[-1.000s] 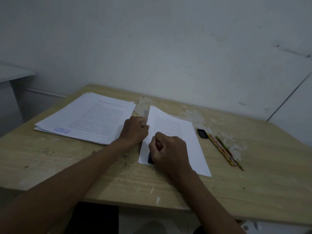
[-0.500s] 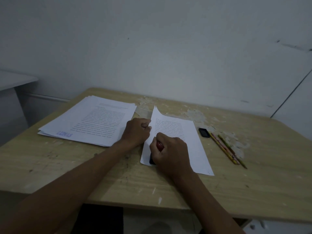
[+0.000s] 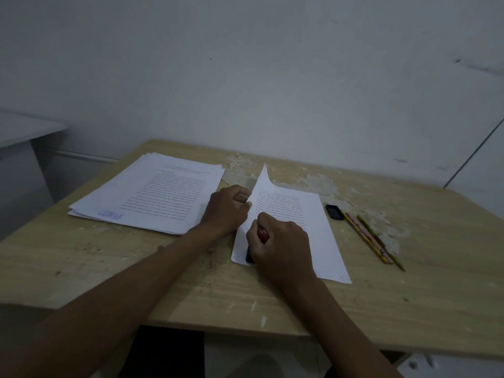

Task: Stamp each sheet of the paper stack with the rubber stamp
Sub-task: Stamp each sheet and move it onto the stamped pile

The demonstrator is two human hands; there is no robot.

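Paper lies in two places on the wooden table point(image 3: 81, 274). At centre left of the frame sits the stack point(image 3: 152, 195), printed side up, with a blue stamp mark point(image 3: 110, 214) near its lower left corner. Just right of centre lies a single printed sheet point(image 3: 302, 227), well apart from the stack's main body but close to its right edge.

The left hand point(image 3: 226, 208) is at the sheet's left edge, its fingers curled and pinching that edge, so the far left corner of the sheet curls up off the table while the rest lies flat.

The right hand point(image 3: 281, 249) is closed round the stamp point(image 3: 261, 236), which stands on the lower left corner of the sheet. A bit of red handle shows between the fingers, and the dark base shows below the hand, touching the paper.

To the right of the sheet, a small black object point(image 3: 334, 212) lies on the table; I cannot tell what it is. Just beside it, toward the lower right, two pencils point(image 3: 373, 241) lie side by side at a slant.

The tabletop's finish is peeled and flaking along the far edge. A pale wall point(image 3: 245, 77) fills the upper frame, and part of a white surface point(image 3: 24, 129) shows at the far left.
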